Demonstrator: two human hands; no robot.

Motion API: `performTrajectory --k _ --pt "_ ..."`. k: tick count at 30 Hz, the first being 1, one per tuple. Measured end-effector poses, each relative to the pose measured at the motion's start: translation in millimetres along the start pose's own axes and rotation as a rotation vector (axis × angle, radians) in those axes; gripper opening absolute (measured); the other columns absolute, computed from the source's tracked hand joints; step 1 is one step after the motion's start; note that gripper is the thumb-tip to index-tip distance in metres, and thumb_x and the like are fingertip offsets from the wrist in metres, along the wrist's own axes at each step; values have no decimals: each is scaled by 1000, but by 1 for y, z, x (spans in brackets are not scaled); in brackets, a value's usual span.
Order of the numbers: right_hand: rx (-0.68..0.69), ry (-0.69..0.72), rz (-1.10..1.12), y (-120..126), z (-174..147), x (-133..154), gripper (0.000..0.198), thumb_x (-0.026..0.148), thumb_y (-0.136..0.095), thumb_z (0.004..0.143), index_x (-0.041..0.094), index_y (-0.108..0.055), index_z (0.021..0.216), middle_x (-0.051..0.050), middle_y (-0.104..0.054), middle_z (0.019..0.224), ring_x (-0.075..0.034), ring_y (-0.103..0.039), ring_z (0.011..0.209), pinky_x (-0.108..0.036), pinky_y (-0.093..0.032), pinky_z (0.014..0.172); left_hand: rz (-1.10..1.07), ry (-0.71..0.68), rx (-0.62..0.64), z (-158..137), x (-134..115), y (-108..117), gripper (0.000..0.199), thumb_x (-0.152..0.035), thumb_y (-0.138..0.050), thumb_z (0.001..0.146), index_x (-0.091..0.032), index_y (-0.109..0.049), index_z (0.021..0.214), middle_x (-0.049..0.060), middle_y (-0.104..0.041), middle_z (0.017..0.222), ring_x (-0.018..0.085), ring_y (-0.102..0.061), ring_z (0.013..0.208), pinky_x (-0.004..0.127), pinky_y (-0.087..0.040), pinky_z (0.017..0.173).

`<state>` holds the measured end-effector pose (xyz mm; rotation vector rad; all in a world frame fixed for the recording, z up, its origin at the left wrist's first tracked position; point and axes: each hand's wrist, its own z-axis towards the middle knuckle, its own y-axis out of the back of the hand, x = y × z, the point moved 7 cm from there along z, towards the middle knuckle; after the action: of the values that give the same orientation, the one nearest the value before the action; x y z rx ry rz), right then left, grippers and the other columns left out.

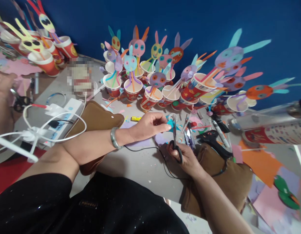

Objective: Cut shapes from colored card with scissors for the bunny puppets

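A left hand (150, 127) is pinching a scrap of blue paper (170, 123) while a right hand (186, 160) is gripping black-handled scissors (174, 134).
Taking the clock from the paper, the left thumb and fingertips are pressing together on its nine o'clock side; the right fingers are curling round the scissor handles at six, and the blades are pointing toward twelve, overlapping the paper's three o'clock edge, their parting too slight to tell. Paper cups (132, 92) with rabbit-eared faces are standing from ten to two, and a yellow stick (136, 119) is lying at nine.
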<state>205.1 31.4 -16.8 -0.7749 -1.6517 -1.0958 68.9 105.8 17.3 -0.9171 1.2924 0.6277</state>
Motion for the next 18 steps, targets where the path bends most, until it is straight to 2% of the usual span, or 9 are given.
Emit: performTrajectory --k 18 --pt "12 19 -1 0 0 -1 62 76 -52 84 20 -44 59 2 -43 58 -12 -38 55 -27 -31 53 20 -35 -24 1 -1 4 19 -27 -68 77 -14 -56 69 -3 -54 64 7 -48 61 22 -39 58"
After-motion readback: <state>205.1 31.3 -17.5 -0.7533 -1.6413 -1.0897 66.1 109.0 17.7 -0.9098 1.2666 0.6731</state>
